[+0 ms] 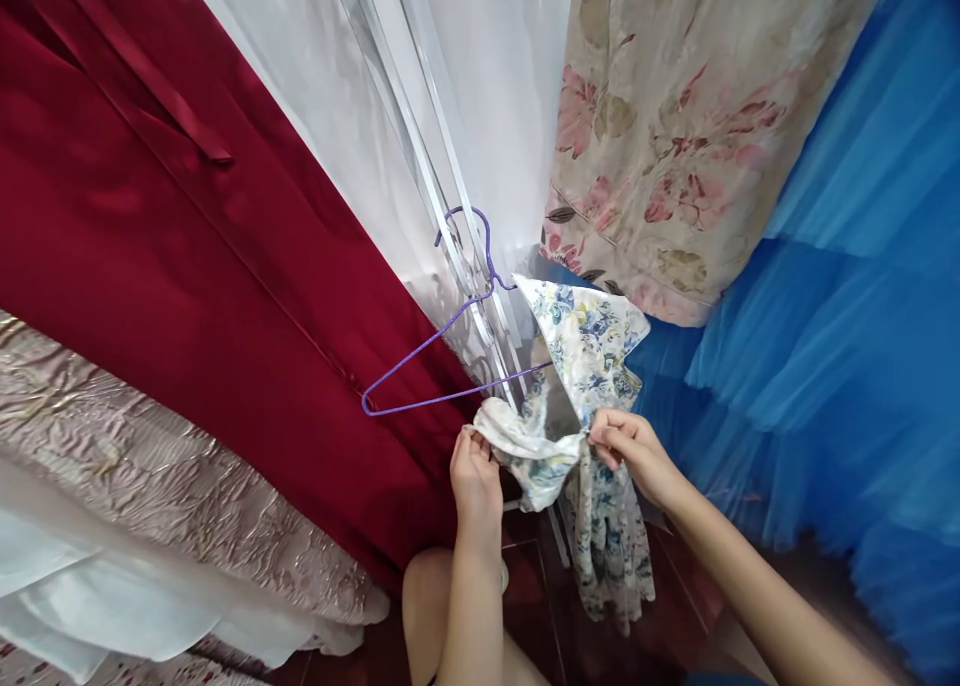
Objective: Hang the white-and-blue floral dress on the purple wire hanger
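Two hands of ours work at a white fabric garment printed with blue and yellow flowers (589, 341), just off centre toward three o'clock. At six o'clock our left hand (478, 461) pinches its bunched white edge; at four our right hand (624, 440) nips the cloth between thumb and fingers, apparently so the loose part is spread between us. The upper part covers the three-o'clock arm of a slim purple hanger (450, 399), which probably bears its weight; the eight-o'clock arm is bare.
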Demonstrator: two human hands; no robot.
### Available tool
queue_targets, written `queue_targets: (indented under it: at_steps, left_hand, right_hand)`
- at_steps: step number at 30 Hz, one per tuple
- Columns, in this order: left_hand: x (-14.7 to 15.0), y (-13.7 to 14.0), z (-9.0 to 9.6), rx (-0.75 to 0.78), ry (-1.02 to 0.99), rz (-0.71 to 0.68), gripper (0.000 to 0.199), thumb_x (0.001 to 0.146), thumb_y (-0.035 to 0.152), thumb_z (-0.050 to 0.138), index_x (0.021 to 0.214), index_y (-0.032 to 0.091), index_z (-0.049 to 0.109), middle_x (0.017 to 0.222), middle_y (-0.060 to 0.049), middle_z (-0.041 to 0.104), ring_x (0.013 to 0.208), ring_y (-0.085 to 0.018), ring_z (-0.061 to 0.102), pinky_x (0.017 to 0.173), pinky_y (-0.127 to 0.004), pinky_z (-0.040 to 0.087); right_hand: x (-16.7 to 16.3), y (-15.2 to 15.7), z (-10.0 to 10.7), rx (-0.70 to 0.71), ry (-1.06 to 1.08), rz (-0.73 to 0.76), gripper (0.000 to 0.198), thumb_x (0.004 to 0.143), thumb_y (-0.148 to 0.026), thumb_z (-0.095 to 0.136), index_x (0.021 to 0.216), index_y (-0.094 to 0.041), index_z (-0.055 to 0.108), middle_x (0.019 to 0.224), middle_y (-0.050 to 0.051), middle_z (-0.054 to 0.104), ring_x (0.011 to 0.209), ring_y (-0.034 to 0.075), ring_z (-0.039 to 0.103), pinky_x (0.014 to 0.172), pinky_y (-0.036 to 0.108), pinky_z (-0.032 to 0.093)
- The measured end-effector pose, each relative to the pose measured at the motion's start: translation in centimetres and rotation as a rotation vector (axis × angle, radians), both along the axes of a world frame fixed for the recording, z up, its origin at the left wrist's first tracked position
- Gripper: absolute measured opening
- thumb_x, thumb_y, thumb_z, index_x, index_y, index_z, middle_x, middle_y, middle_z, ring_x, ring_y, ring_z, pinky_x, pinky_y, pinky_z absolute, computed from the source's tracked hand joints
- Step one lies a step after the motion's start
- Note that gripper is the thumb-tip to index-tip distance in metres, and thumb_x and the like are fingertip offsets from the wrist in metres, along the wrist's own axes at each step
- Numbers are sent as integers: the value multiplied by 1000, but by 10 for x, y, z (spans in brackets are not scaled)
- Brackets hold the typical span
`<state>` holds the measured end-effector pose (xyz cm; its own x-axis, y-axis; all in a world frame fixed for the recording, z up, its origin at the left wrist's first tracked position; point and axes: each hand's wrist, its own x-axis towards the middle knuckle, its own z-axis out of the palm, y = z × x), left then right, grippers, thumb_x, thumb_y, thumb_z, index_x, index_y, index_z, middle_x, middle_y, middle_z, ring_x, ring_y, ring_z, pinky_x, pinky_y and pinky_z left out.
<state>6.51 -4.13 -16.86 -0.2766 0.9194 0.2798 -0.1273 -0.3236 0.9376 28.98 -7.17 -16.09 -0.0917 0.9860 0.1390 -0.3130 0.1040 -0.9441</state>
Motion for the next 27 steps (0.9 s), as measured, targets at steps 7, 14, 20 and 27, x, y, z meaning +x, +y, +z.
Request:
queue_targets:
  at_steps: [7, 14, 20, 27]
  left_hand:
    - [44, -43, 43, -11, -55, -140, 25, 95, 42, 55, 97, 18, 62, 95, -6, 64, 92, -18, 62, 86, -29, 48]
    - [61, -65, 67, 161, 320, -173, 19, 100, 32, 51, 92, 18, 60, 93, -4, 55, 87, -16, 54, 79, -25, 44]
    - [71, -85, 76, 221, 438, -365, 14, 100, 24, 51, 98, 20, 64, 97, -5, 58, 92, -17, 57, 85, -28, 44]
    - [85, -113, 80, 295, 822, -578, 15, 96, 22, 56, 98, 20, 71, 92, -6, 65, 97, -21, 57, 95, -37, 41]
  right_hand:
    - [29, 9, -47, -185, 106, -236, 27, 82, -43, 62, 71, -20, 54, 50, -8, 34, 46, 10, 29, 48, 28, 25]
    - [18, -5, -76, -265, -84, -294, 35, 71, -49, 74, 67, -17, 59, 53, -3, 48, 48, 12, 39, 48, 26, 29]
    - [11, -33, -27, -74, -196, -174, 41, 89, -57, 60, 96, -18, 72, 102, 8, 70, 106, 28, 59, 101, 39, 40]
    - [-4, -55, 10, -434, 335, 381, 59, 87, -67, 57, 97, -12, 75, 101, 11, 74, 113, 29, 64, 113, 43, 37]
